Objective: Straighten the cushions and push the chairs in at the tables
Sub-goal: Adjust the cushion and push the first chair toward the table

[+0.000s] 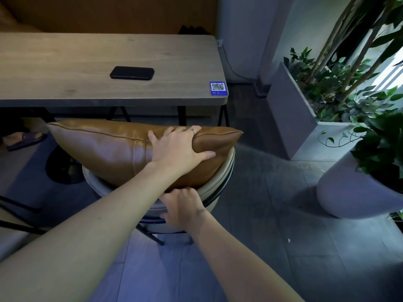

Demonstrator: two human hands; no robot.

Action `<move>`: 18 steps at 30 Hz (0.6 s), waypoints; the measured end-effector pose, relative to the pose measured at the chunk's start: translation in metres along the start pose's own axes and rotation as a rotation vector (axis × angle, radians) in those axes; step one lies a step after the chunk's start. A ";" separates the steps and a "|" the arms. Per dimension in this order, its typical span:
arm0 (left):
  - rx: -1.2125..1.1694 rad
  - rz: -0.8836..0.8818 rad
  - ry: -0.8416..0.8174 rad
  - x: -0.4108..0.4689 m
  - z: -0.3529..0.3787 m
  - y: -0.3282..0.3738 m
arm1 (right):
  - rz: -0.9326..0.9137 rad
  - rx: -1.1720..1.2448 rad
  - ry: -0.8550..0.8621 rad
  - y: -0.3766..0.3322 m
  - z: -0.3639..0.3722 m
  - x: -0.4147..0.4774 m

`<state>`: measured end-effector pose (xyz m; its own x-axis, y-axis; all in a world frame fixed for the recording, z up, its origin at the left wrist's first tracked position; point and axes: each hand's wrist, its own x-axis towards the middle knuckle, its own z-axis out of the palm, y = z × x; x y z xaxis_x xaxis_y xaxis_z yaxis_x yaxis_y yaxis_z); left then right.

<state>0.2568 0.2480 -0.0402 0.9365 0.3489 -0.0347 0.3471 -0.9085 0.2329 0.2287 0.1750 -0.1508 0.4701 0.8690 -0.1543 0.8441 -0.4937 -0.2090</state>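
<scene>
Left hand (176, 149) grips my tan leather cushion (122, 149) near its right end; its long axis runs left-right, propped on the chair (220, 188) short of the wooden table (65, 62). Right hand (183, 208), nearer me, curls over the smooth rounded backrest.

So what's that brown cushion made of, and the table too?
The brown cushion looks like leather or a fake leather: smooth, a bit shiny, with a piped seam along its edge. The table top looks like pale matte wood or a wood-look coating, since grain lines run across it.
</scene>
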 end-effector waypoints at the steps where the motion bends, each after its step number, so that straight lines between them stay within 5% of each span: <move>1: -0.002 -0.011 0.006 -0.001 -0.001 0.001 | -0.003 -0.002 0.007 0.000 0.000 -0.001; 18: -0.007 -0.123 0.019 -0.008 -0.005 0.013 | 0.013 0.065 0.035 -0.008 -0.001 -0.011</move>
<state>0.2539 0.2344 -0.0317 0.8859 0.4616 -0.0448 0.4585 -0.8571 0.2349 0.2168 0.1691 -0.1468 0.4905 0.8626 -0.1237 0.8201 -0.5050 -0.2693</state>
